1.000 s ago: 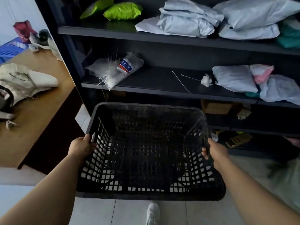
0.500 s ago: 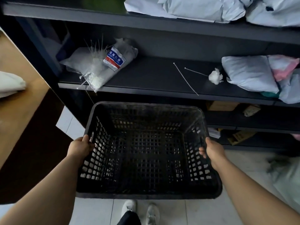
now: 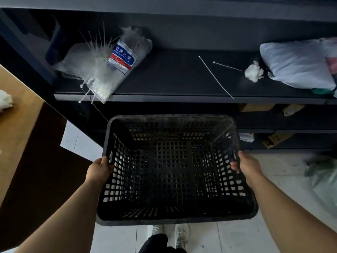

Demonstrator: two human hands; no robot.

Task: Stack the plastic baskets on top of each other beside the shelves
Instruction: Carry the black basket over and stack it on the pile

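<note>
**Black basket held in both hands in front of the shelves**

A person stands facing the dark shelving unit with a black plastic basket carried between both hands, open side up. The left hand is clamped on the basket's left rim, thumb lying along the top edge and the fingers wrapped down the outer wall out of sight. The right hand is clamped on the right rim the same way in mirror, with its fingertips curling over onto the inside of the lattice wall. Both grips sit about halfway along the long sides, so the basket spans the gap between the two forearms, its far end toward the shelves and its near end close to the person's body.

The basket is off the ground: pale floor tiles show under its near edge, and the toes of white shoes peek out just below it. Nothing lies inside; light shows through the grid of holes.

On the shelf above and beyond it lies a clear bag of white cable ties, some spilling over the edge. Two loose ties lie to the right, near a white wad and a pale plastic parcel. A wooden table stands to the left.
</note>
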